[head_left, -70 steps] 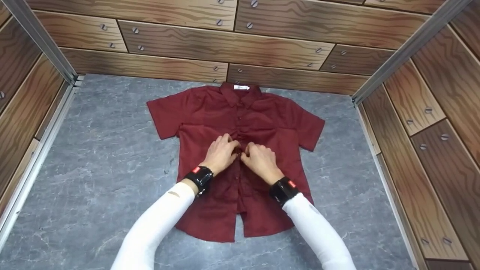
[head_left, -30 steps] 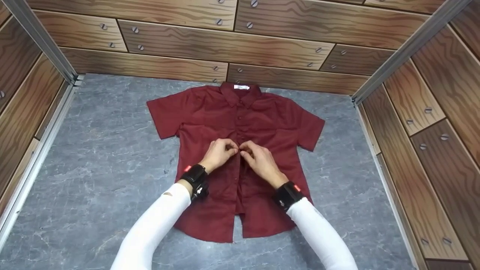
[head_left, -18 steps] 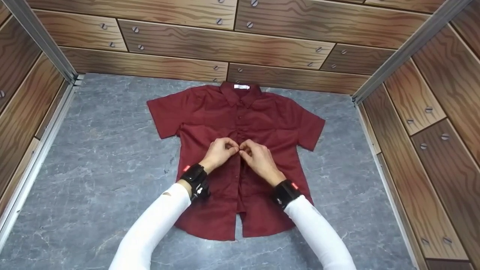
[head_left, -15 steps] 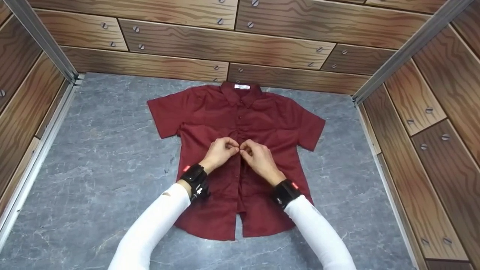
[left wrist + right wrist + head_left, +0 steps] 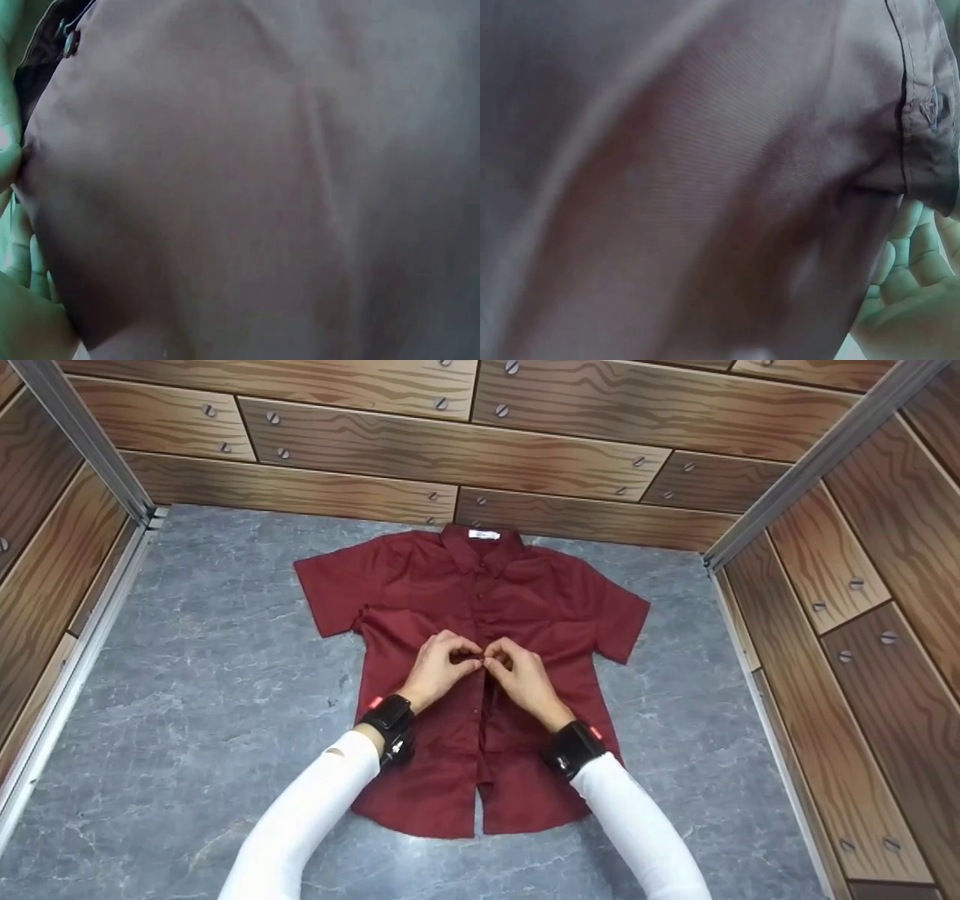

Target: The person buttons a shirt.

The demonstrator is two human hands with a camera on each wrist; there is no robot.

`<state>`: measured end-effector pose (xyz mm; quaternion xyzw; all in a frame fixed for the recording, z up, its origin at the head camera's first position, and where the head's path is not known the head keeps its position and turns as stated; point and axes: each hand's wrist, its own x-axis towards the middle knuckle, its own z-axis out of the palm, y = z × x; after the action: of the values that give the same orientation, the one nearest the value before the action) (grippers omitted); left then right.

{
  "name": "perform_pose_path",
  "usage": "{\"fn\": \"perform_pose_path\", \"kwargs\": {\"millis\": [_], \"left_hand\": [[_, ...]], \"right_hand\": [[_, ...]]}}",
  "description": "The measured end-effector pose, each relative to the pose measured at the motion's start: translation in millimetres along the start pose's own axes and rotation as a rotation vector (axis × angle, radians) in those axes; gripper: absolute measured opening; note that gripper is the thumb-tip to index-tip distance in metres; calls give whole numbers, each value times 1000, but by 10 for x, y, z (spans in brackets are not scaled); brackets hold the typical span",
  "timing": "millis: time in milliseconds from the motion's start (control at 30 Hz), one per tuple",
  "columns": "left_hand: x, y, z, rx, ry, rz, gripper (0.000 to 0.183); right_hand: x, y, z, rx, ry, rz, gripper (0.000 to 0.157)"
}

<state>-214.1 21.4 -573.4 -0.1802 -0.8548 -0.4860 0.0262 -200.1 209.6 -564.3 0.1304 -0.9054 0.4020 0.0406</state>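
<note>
A dark red short-sleeved shirt [image 5: 420,585] lies front up, its collar away from me. My left hand [image 5: 439,671] pinches the front edge near mid-chest between thumb and fingertips. Just beside it my right hand [image 5: 523,675] pinches the front edge too, the fingertips almost meeting. What lies between the fingertips is too small to tell. In the left wrist view a small button [image 5: 71,43] shows near the fabric edge. A stitched buttonhole [image 5: 930,106] is visible on the placket in the right wrist view. Below the hands the two front panels part slightly at the hem.
The shirt lies on a grey marbled surface [image 5: 225,675]. Wood-patterned panels [image 5: 360,442] enclose it at the back and both sides, with metal rails [image 5: 795,465] at the corners. A white label [image 5: 484,535] sits inside the collar.
Since the earliest frame both hands have turned so thumbs and fingertips pinch at the front edge. Most recently they shift very slightly right, and the gap at the hem narrows.
</note>
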Motion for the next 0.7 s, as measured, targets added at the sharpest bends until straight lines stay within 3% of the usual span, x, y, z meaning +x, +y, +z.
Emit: {"fn": "perform_pose_path", "kwargs": {"millis": [267,533,700], "left_hand": [[12,3,35,5,59,17,17],[13,-21,17,-6,14,12,21],[24,-28,25,-37,36,-25,14]], "right_hand": [[3,-14,-6,1,15,37,5],[0,-7,-25,40,-3,54,5],[-11,-1,-18,37,-11,47,7]]}}
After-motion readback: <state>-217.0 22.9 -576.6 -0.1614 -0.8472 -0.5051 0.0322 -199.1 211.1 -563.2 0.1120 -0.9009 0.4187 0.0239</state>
